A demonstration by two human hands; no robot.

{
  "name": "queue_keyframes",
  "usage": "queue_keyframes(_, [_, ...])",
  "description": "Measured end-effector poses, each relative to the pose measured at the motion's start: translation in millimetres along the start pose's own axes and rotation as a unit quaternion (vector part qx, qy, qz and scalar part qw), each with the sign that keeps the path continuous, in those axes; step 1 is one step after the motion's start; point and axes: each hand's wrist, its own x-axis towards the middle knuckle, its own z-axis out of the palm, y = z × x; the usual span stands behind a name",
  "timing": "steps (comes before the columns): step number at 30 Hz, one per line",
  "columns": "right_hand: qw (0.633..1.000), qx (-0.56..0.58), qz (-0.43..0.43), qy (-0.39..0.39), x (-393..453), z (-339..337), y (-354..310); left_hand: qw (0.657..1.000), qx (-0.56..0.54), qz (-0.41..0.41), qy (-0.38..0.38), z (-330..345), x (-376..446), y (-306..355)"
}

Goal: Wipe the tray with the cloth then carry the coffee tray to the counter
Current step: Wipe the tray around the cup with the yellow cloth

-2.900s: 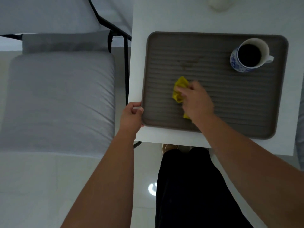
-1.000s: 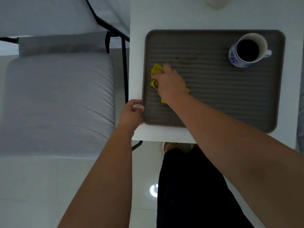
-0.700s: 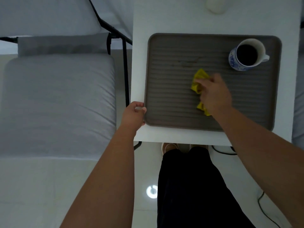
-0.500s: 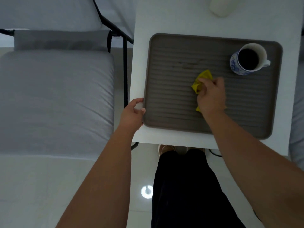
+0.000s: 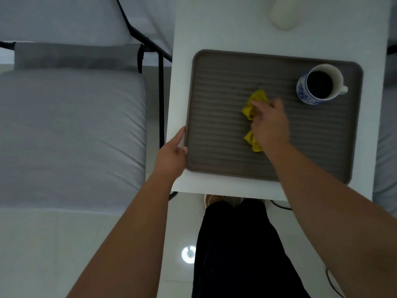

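Note:
A grey-brown ribbed tray (image 5: 214, 117) lies on a small white table (image 5: 214, 24). A blue-and-white cup (image 5: 318, 84) full of dark coffee stands in the tray's far right corner. My right hand (image 5: 269, 123) presses a crumpled yellow cloth (image 5: 256, 97) onto the middle of the tray, with part of the cloth hidden under the palm. A faint dark smear (image 5: 238, 88) shows just left of the cloth's tip. My left hand (image 5: 171, 155) rests against the tray's left edge near the front corner, index finger stretched along the rim and thumb touching it.
A grey cushioned seat (image 5: 71, 134) with a black metal frame (image 5: 160, 93) stands close on the table's left. A pale rounded object (image 5: 284, 16) sits at the table's far edge. My dark-trousered legs (image 5: 236, 244) are at the table's front edge, and a cable (image 5: 279, 206) runs on the floor.
My right hand has swept the cloth left, then right, and now sits mid-tray near the smear. My left hand has loosened from gripping the corner, its fingers now lying along the edge.

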Motion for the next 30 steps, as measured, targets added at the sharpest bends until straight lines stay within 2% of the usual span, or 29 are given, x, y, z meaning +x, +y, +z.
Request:
queue_keyframes(4, [0.99, 0.013, 0.108, 0.092, 3, -1, 5, 1.0, 0.01, 0.002, -0.006, 0, 1, -1])
queue_keyframes(6, [0.989, 0.013, 0.12, 0.086, 11, 11, -17, 1.0, 0.006, -0.008, -0.013, -1, 3, 0])
queue_keyframes(9, [0.999, -0.022, 0.035, -0.002, 19, 34, -60, 1.0, -0.004, -0.011, -0.017, -4, 3, 2])
queue_keyframes(12, [0.993, -0.058, -0.048, -0.09, 21, 49, -99, 1.0, -0.02, -0.014, -0.016, -4, 2, 3])
queue_keyframes(15, [0.988, -0.066, -0.079, -0.112, 28, 48, -98, 0.999, -0.039, -0.026, -0.01, -2, 1, 4])
queue_keyframes(18, [0.996, -0.039, -0.042, -0.065, 33, 28, -60, 0.998, -0.048, -0.027, -0.006, 0, 0, 4])
queue_keyframes(22, [0.997, -0.005, 0.064, 0.031, 28, 1, -11, 0.999, -0.044, -0.027, -0.003, 2, -1, 3])
queue_keyframes(26, [0.987, 0.021, 0.138, 0.082, 37, 15, -22, 0.999, -0.023, -0.031, -0.011, -1, 1, 5])
queue_keyframes(28, [0.989, 0.03, 0.121, 0.078, 40, 29, -44, 0.999, -0.007, -0.031, -0.023, -4, 4, 6])
queue_keyframes(30, [0.999, 0.0, 0.044, 0.03, 40, 42, -66, 0.999, -0.006, -0.034, -0.029, -6, 6, 6])
